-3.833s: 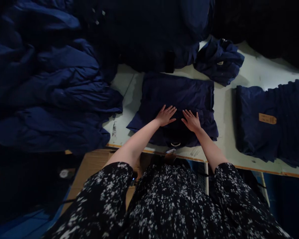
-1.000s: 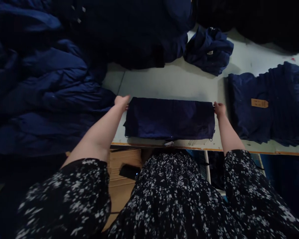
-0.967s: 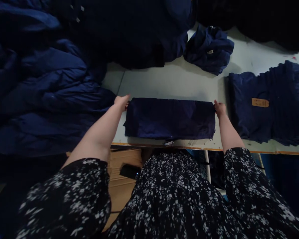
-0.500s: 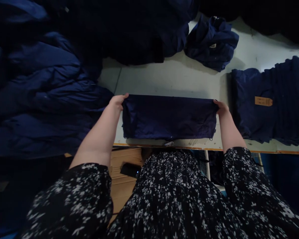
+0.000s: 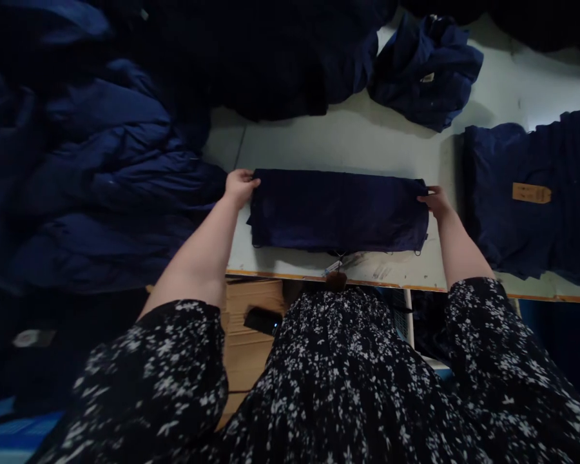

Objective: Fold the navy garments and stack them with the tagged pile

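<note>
A folded navy garment (image 5: 338,209) makes a wide flat rectangle above the table, near its front edge. My left hand (image 5: 241,187) pinches its upper left corner, thumb on top. At the upper right corner my right hand (image 5: 434,198) grips the cloth between thumb and fingers. From the middle of the garment's lower edge a brown tag (image 5: 336,281) hangs on a string over the table edge. Small loops show at the lower corners. What kind of garment it is, I cannot tell.
Large heaps of navy clothing (image 5: 120,148) cover the left and back of the pale table (image 5: 294,145). A crumpled navy garment (image 5: 425,77) lies at the back right. Folded garments with a tan tag (image 5: 531,193) stand on the right. Below are cardboard (image 5: 249,354) and a dark phone-like device (image 5: 262,321).
Both hands have shifted the folded garment slightly away from the table's front edge. The brown tag now dangles into sight below it. The view has moved a little.
</note>
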Available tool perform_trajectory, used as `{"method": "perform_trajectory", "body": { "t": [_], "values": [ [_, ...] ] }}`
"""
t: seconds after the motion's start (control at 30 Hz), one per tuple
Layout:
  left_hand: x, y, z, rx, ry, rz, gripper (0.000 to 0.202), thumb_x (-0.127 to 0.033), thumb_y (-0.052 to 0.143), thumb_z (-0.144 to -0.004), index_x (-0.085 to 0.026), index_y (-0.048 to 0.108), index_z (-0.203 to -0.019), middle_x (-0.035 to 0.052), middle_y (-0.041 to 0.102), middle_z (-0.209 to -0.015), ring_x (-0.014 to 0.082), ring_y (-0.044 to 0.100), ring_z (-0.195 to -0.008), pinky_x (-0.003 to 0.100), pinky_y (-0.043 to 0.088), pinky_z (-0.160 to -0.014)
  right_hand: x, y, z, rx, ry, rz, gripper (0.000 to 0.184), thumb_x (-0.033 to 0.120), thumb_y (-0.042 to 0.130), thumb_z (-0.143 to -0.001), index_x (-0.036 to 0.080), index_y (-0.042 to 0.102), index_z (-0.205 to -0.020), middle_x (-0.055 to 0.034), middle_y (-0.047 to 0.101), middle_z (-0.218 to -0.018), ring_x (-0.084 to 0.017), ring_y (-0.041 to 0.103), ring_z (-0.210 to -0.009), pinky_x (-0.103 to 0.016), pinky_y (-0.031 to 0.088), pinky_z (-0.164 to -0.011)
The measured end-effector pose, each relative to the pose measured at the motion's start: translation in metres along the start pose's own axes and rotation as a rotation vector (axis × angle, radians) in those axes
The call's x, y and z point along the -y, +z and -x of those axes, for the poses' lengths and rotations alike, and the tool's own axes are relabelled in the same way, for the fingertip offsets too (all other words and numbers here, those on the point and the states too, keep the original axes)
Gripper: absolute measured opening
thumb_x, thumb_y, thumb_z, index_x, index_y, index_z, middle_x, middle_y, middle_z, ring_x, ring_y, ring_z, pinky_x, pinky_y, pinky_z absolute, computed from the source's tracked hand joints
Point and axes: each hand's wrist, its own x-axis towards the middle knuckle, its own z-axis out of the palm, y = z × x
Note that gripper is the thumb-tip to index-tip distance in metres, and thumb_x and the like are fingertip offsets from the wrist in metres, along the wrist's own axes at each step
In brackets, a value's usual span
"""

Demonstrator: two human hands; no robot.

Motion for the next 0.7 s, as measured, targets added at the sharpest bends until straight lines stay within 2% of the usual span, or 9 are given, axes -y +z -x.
{"method": "perform_trajectory", "body": {
  "t": [0.1, 0.13, 0.2, 0.27, 0.33, 0.43, 0.53, 0.63, 0.7],
  "values": [
    [-0.004, 0.001, 0.02, -0.148, 0.165, -0.278, 0.045, -0.035, 0.043, -0.111, 0.002, 0.045, -0.137, 0.0118, 0.067, -0.116, 0.0154, 0.054, -0.104, 0.039, 0.043, -0.09, 0.003, -0.002, 0.016, -0.109, 0.024, 0.221, 0.048, 0.029, 0.064, -0.095, 0.009, 0.059, -0.138, -0.0208, 0.069, -0.117, -0.029, 0.063, -0.107, -0.05, 0.05, -0.098],
    [-0.01, 0.004, 0.031, -0.202, 0.212, -0.359, 0.043, -0.032, 0.046, -0.109, 0.0, 0.048, -0.137, 0.0157, 0.064, -0.128, 0.0191, 0.053, -0.114, 0.041, 0.042, -0.095, 0.006, 0.0, 0.026, -0.11, -0.06, 0.278, 0.048, 0.029, 0.061, -0.097, 0.009, 0.058, -0.141, -0.0243, 0.066, -0.128, -0.031, 0.059, -0.117, -0.051, 0.046, -0.105],
    [-0.022, 0.016, 0.057, -0.262, 0.317, -0.485, 0.039, -0.03, 0.049, -0.107, -0.006, 0.056, -0.138, 0.0188, 0.056, -0.145, 0.0273, 0.046, -0.133, 0.048, 0.037, -0.107, 0.014, 0.007, 0.053, -0.004, -0.332, 0.403, 0.046, 0.032, 0.053, -0.103, 0.011, 0.059, -0.143, -0.0261, 0.059, -0.144, -0.033, 0.051, -0.132, -0.05, 0.04, -0.114],
    [-0.029, 0.034, 0.082, -0.149, 0.486, -0.535, 0.041, -0.032, 0.044, -0.108, -0.013, 0.059, -0.142, 0.0169, 0.054, -0.152, 0.0288, 0.042, -0.143, 0.05, 0.029, -0.118, 0.02, 0.02, 0.088, 0.2, -0.65, 0.565, 0.048, 0.037, 0.047, -0.106, 0.017, 0.058, -0.148, -0.019, 0.054, -0.156, -0.034, 0.045, -0.143, -0.053, 0.036, -0.119],
    [-0.028, 0.053, 0.098, -0.033, 0.551, -0.574, 0.054, -0.041, 0.046, -0.107, -0.017, 0.051, -0.155, 0.0178, 0.042, -0.166, 0.0347, 0.031, -0.155, 0.058, 0.022, -0.124, 0.02, 0.036, 0.121, 0.345, -0.831, 0.71, 0.054, 0.042, 0.047, -0.106, 0.026, 0.052, -0.157, -0.0116, 0.046, -0.166, -0.037, 0.035, -0.154, -0.065, 0.026, -0.124],
    [-0.011, 0.072, 0.097, 0.109, 0.497, -0.613, 0.072, -0.049, 0.048, -0.104, -0.018, 0.034, -0.167, 0.021, 0.021, -0.176, 0.042, 0.015, -0.162, 0.068, 0.016, -0.124, 0.01, 0.056, 0.153, 0.448, -0.862, 0.854, 0.065, 0.047, 0.043, -0.105, 0.03, 0.037, -0.167, -0.0101, 0.035, -0.173, -0.04, 0.024, -0.161, -0.073, 0.021, -0.123],
    [0.002, 0.078, 0.082, 0.19, 0.471, -0.641, 0.075, -0.047, 0.044, -0.104, -0.016, 0.028, -0.17, 0.0217, 0.012, -0.178, 0.0405, 0.011, -0.164, 0.068, 0.012, -0.126, 0.002, 0.068, 0.157, 0.472, -0.811, 0.909, 0.065, 0.048, 0.037, -0.106, 0.027, 0.034, -0.168, -0.0098, 0.029, -0.176, -0.039, 0.021, -0.162, -0.071, 0.02, -0.125],
    [0.0, 0.078, 0.076, 0.18, 0.484, -0.663, 0.073, -0.046, 0.046, -0.103, -0.014, 0.032, -0.168, 0.0235, 0.016, -0.177, 0.0415, 0.015, -0.163, 0.067, 0.013, -0.126, 0.002, 0.066, 0.154, 0.477, -0.794, 0.911, 0.065, 0.046, 0.036, -0.107, 0.026, 0.034, -0.168, -0.0104, 0.03, -0.176, -0.039, 0.021, -0.162, -0.071, 0.021, -0.125],
    [-0.006, 0.076, 0.085, 0.117, 0.536, -0.657, 0.068, -0.041, 0.048, -0.102, -0.012, 0.041, -0.163, 0.0253, 0.029, -0.172, 0.0413, 0.026, -0.159, 0.064, 0.02, -0.125, 0.003, 0.058, 0.156, 0.474, -0.813, 0.9, 0.063, 0.044, 0.037, -0.107, 0.025, 0.036, -0.167, -0.0123, 0.033, -0.174, -0.038, 0.025, -0.16, -0.069, 0.023, -0.124]
  ]
}}
